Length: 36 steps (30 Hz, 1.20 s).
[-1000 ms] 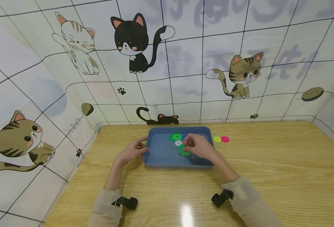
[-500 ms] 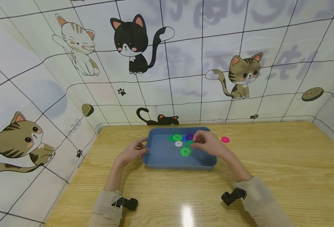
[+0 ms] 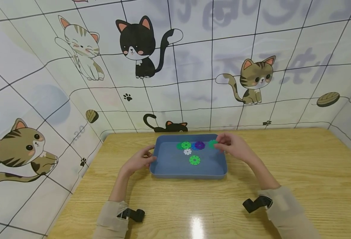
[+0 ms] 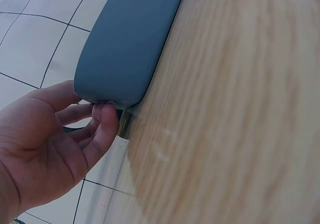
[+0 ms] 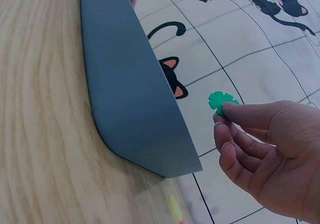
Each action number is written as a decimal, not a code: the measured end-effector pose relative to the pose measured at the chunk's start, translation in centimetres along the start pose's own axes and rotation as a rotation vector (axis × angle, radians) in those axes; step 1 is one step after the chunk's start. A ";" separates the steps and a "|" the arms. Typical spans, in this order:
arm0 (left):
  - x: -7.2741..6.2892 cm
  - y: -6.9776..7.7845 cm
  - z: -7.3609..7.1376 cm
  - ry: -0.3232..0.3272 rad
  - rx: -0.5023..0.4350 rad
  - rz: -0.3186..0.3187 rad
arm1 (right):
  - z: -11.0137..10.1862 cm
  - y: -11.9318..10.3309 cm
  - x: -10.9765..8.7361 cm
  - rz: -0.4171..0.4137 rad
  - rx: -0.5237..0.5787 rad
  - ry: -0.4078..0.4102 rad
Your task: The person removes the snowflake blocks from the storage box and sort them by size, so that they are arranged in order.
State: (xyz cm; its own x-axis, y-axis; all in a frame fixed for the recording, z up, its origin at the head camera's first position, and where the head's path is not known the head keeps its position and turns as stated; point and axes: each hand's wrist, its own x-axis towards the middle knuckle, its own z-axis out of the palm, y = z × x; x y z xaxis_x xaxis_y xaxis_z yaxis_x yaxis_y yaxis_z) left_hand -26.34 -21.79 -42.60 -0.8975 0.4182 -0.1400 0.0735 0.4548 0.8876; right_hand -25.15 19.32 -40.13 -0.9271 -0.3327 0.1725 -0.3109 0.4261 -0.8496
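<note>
At the left end of the blue-grey tray, my left hand grips the rim; the left wrist view has thumb and fingers around the tray's end wall. My right hand pinches a teal-green notched plastic disc between thumb and index finger, over the tray's back right corner. Inside the tray lie a light green disc, a white disc and a purple disc overlapping a blue one. A second light green disc partly covers a darker green one.
The tray stands on a wood-grain table close to a tiled wall printed with cats. Just off the tray's right end, a yellow disc shows in the right wrist view, with a sliver of pink beside it.
My right hand has lifted the teal-green disc from above the light green one and carried it right and back. The left hand stays on the rim. The yellow and pink discs are now hidden in the head view.
</note>
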 end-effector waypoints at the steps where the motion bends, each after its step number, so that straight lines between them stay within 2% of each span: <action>1: 0.0 0.0 0.0 -0.001 0.000 0.000 | -0.2 0.1 0.0 0.005 -0.001 0.008; 15: 0.1 -0.2 0.0 0.007 -0.004 -0.007 | -3.5 2.0 -1.1 0.105 -0.014 0.080; 23: 0.2 -0.4 -0.1 -0.016 0.001 0.040 | -5.0 4.2 -1.8 0.157 -0.068 0.120; 30: 0.1 -0.2 -0.1 -0.011 -0.002 0.008 | -5.7 5.2 -2.4 0.248 -0.088 0.146; 36: 0.2 -0.2 -0.1 -0.003 -0.013 -0.005 | -6.3 6.0 -2.7 0.278 -0.142 0.170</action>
State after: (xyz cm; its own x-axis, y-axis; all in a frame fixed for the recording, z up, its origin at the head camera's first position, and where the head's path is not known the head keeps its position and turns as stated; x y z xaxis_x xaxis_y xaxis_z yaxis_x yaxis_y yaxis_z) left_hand -26.57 -21.82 -42.76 -0.8966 0.4182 -0.1456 0.0632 0.4463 0.8927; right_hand -25.84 28.09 -42.56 -0.9982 -0.0476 0.0352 -0.0567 0.5971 -0.8002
